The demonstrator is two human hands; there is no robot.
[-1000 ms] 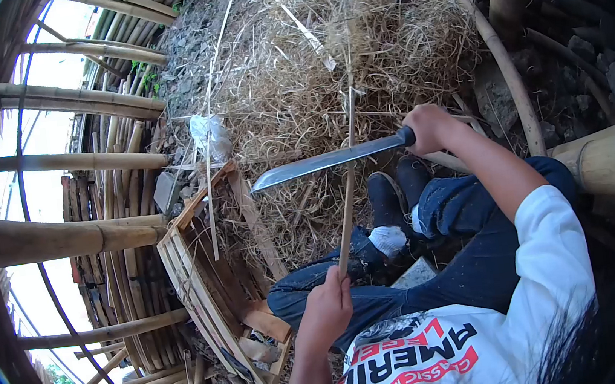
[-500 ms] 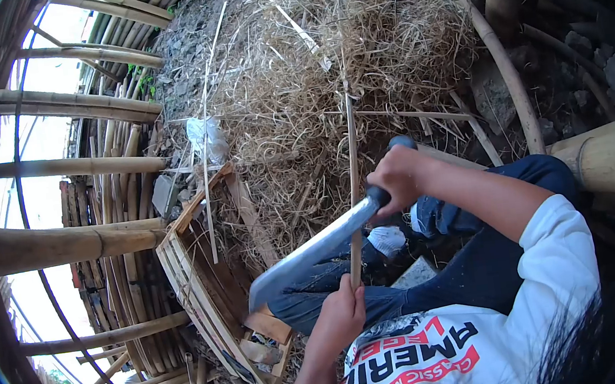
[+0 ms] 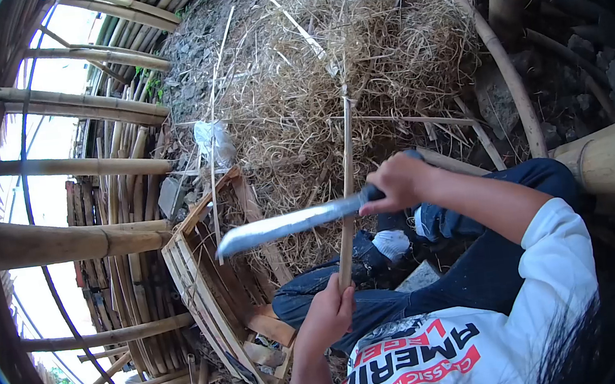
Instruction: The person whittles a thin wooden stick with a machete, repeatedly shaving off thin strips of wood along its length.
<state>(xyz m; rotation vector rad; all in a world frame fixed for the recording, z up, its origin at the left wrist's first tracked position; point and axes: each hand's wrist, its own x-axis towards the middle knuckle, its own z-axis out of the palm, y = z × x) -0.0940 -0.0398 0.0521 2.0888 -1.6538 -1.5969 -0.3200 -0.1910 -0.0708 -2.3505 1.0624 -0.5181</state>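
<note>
My right hand (image 3: pixel 399 180) is wrapped round the black handle of a machete (image 3: pixel 288 225). Its broad blade points left and lies across a long, narrow bamboo strip (image 3: pixel 348 149), close to my right fist. The lower end of that strip is gripped in my left hand (image 3: pixel 327 312), just above my thigh. From there the strip runs away from me, its far end over a heap of curly bamboo shavings (image 3: pixel 398 53).
A wooden slat crate (image 3: pixel 197 299) stands left of my legs. Beyond it lie a white plastic bag (image 3: pixel 215 143) and thin strips. Bamboo poles (image 3: pixel 92 165) form the left side. At right are a curved pole (image 3: pixel 497 56) and a thick bamboo post (image 3: pixel 599 157).
The machete blade has swung up and away from me, its tip now farther forward and left. My left hand and the strip have shifted slightly left.
</note>
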